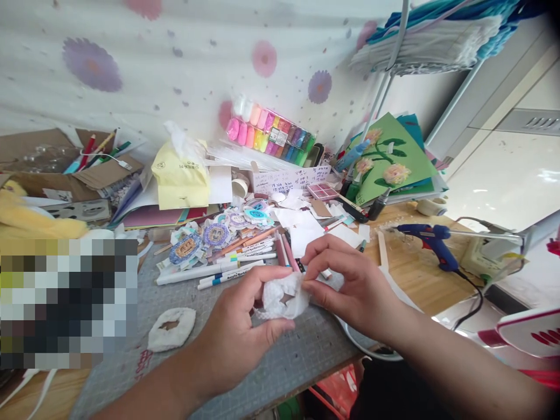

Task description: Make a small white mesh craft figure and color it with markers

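Observation:
Between the thumb and fingers of my left hand (238,326) is a white, crumpled piece (273,297) that looks like tissue or cloth, with a ragged opening in its middle. My right hand (350,286) pinches the right edge of this same piece with thumb and forefinger. A similar white crumpled ring (172,329), also with a ragged hole, lies flat on the grey cutting mat (118,315) left of my left hand.
Behind my hands lie several markers (230,274), paper cut-outs (186,248) and scraps. Coloured clay packs (271,134) lean at the back. A blue glue gun (431,233) stands at right, its cord trailing down. A yellow tissue pack (181,178) and a cardboard box (39,146) are at left.

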`<state>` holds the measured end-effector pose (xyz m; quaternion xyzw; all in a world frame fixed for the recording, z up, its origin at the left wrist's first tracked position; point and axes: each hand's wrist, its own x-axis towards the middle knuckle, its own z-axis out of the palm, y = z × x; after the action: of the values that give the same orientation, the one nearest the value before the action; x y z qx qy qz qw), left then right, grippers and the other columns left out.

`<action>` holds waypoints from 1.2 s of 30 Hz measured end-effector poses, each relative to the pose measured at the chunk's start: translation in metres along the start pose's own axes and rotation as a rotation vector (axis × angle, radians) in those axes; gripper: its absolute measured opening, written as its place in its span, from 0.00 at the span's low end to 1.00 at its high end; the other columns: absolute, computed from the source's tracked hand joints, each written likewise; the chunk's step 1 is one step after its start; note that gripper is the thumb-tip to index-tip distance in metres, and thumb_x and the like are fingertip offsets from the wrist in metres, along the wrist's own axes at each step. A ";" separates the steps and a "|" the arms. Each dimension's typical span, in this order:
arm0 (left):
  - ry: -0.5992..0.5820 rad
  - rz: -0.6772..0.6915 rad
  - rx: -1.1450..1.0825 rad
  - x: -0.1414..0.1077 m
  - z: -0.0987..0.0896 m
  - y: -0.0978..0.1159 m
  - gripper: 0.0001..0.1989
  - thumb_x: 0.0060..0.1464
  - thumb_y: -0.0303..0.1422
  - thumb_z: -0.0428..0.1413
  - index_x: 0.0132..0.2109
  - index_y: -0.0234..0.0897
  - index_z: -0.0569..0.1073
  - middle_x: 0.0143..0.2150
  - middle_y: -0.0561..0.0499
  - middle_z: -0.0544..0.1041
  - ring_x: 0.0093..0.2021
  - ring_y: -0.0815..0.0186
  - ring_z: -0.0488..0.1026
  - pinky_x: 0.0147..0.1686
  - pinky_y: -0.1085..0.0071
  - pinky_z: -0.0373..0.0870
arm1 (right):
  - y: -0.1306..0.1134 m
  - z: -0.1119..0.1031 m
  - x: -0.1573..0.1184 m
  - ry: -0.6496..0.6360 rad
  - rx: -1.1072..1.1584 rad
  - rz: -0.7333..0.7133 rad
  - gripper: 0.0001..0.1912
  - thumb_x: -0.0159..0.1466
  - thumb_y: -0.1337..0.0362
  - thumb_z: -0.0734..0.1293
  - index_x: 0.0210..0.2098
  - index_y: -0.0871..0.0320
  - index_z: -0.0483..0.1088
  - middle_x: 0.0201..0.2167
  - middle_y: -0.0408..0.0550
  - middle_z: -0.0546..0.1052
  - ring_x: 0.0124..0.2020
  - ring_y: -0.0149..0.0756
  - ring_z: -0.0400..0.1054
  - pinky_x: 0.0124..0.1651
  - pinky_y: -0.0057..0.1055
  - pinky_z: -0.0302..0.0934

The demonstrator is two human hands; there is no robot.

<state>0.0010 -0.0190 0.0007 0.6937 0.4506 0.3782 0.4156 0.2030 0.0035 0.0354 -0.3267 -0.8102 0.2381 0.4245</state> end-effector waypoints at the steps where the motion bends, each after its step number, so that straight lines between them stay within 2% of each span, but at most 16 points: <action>1: 0.006 0.000 -0.008 0.000 0.000 0.001 0.22 0.48 0.32 0.61 0.51 0.46 0.68 0.35 0.55 0.76 0.32 0.65 0.72 0.32 0.72 0.67 | -0.001 -0.001 0.000 0.001 0.020 0.020 0.06 0.58 0.74 0.67 0.28 0.58 0.70 0.35 0.47 0.70 0.38 0.35 0.68 0.42 0.33 0.63; 8: -0.003 -0.006 -0.050 0.000 0.000 0.005 0.21 0.47 0.29 0.62 0.49 0.46 0.68 0.36 0.56 0.75 0.33 0.66 0.71 0.33 0.73 0.66 | -0.002 -0.005 -0.001 -0.003 0.054 0.128 0.05 0.58 0.72 0.68 0.26 0.59 0.71 0.38 0.48 0.70 0.40 0.35 0.68 0.45 0.35 0.61; 19: -0.158 -0.049 -0.284 0.001 -0.001 0.002 0.22 0.48 0.31 0.63 0.50 0.48 0.67 0.37 0.59 0.74 0.36 0.69 0.70 0.34 0.76 0.65 | 0.000 -0.007 -0.003 -0.095 0.186 0.214 0.05 0.61 0.72 0.66 0.28 0.60 0.71 0.37 0.46 0.69 0.39 0.30 0.65 0.44 0.28 0.57; 22: -0.186 -0.068 -0.348 0.000 -0.002 0.002 0.23 0.48 0.30 0.64 0.50 0.49 0.67 0.37 0.60 0.74 0.35 0.71 0.70 0.34 0.78 0.64 | 0.003 -0.007 -0.003 -0.138 0.278 0.267 0.06 0.62 0.69 0.66 0.28 0.60 0.70 0.36 0.46 0.70 0.37 0.30 0.64 0.42 0.28 0.57; 27: -0.240 -0.123 -0.430 -0.001 -0.003 0.005 0.23 0.46 0.29 0.65 0.49 0.45 0.68 0.35 0.59 0.75 0.34 0.71 0.70 0.34 0.78 0.65 | 0.007 -0.004 -0.006 -0.186 0.562 0.406 0.07 0.61 0.65 0.68 0.27 0.60 0.70 0.35 0.46 0.70 0.35 0.31 0.63 0.40 0.29 0.56; 30: -0.284 -0.160 -0.497 0.001 -0.005 0.006 0.25 0.45 0.28 0.66 0.49 0.44 0.67 0.35 0.58 0.76 0.34 0.71 0.72 0.34 0.77 0.67 | 0.008 -0.002 -0.006 -0.183 0.677 0.459 0.11 0.59 0.60 0.70 0.27 0.61 0.69 0.32 0.44 0.69 0.33 0.31 0.62 0.38 0.30 0.56; 33: -0.332 -0.204 -0.583 0.003 -0.005 0.009 0.26 0.44 0.26 0.65 0.49 0.44 0.66 0.35 0.57 0.77 0.33 0.69 0.75 0.33 0.75 0.69 | 0.007 -0.002 -0.006 -0.189 0.620 0.429 0.14 0.59 0.56 0.70 0.27 0.60 0.68 0.32 0.45 0.68 0.33 0.32 0.62 0.38 0.30 0.56; 36: -0.350 -0.231 -0.643 0.004 -0.006 0.010 0.25 0.44 0.25 0.65 0.49 0.43 0.67 0.34 0.57 0.77 0.33 0.69 0.76 0.32 0.76 0.70 | 0.005 -0.006 -0.008 -0.181 0.361 0.272 0.10 0.62 0.61 0.67 0.28 0.60 0.69 0.33 0.46 0.69 0.35 0.33 0.63 0.40 0.31 0.57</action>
<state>0.0002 -0.0164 0.0126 0.5266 0.3064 0.3269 0.7224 0.2135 0.0017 0.0312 -0.3291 -0.7378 0.4623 0.3655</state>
